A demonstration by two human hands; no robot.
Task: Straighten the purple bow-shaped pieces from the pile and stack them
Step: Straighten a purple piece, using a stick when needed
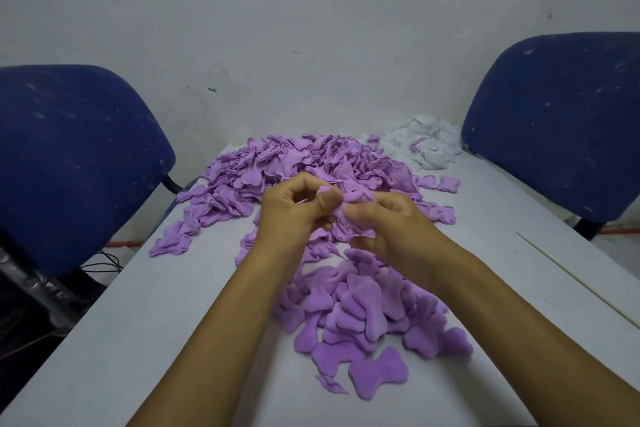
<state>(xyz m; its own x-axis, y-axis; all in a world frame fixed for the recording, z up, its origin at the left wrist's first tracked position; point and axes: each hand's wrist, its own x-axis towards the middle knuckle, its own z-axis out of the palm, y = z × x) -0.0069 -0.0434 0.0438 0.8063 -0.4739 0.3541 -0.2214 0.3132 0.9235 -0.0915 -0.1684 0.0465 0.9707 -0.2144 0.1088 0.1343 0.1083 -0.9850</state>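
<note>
A big pile of crumpled purple bow-shaped pieces (294,163) covers the far half of the white table (145,322). Above the table's middle, my left hand (294,211) and my right hand (384,222) meet and both pinch one purple piece (356,197) between thumb and fingers. The piece is bunched and partly hidden by my fingers. Nearer to me, under my forearms, lies a loose heap of flatter purple pieces (367,315), with one flat bow (379,373) lying apart at its front edge.
A heap of white fabric scraps (426,146) sits at the table's far right corner. Blue padded chairs stand on the left (69,156) and on the right (561,121). A pale wall closes the back. Cables lie on the floor at left (104,263).
</note>
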